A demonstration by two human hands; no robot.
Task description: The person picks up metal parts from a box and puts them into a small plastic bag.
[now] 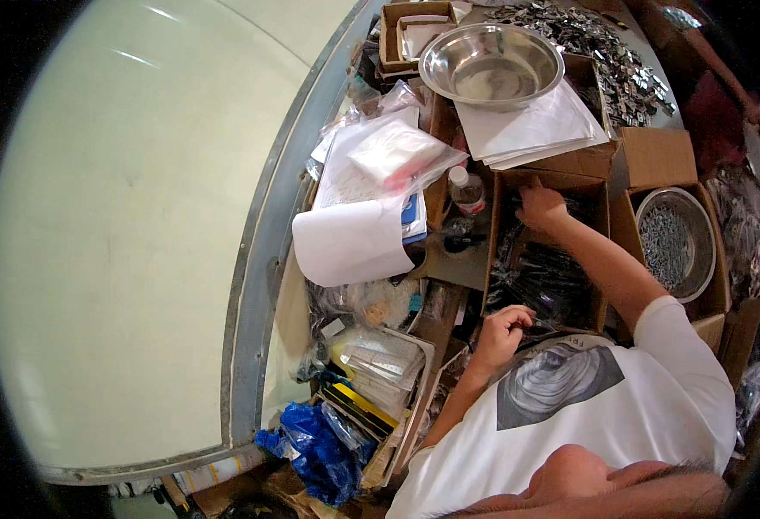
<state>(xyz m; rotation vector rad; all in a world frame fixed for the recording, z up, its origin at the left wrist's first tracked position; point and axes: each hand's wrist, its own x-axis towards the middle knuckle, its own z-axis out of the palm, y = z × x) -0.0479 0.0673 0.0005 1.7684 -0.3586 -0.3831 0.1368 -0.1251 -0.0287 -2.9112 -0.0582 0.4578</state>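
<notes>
A cardboard box (606, 251) stands in front of me, filled with dark packed pieces (551, 275) in clear plastic; their exact kind is hard to make out. My right hand (541, 208) reaches over its far part, fingers apart and pointing down and away, with nothing visible in them. Close to my body, my left hand (503, 336) is at the box's near left corner. Its fingers are curled into a pinch, and whatever may be between them is too small to name.
Right of the box, a metal bowl (707, 251) holds many small metal parts. Beyond are white sheets (527, 138), a steel basin (490, 73) and a heap of metal pieces (605, 60). A bottle (468, 192), papers (349, 242) and a blue plastic bag (315, 450) lie left.
</notes>
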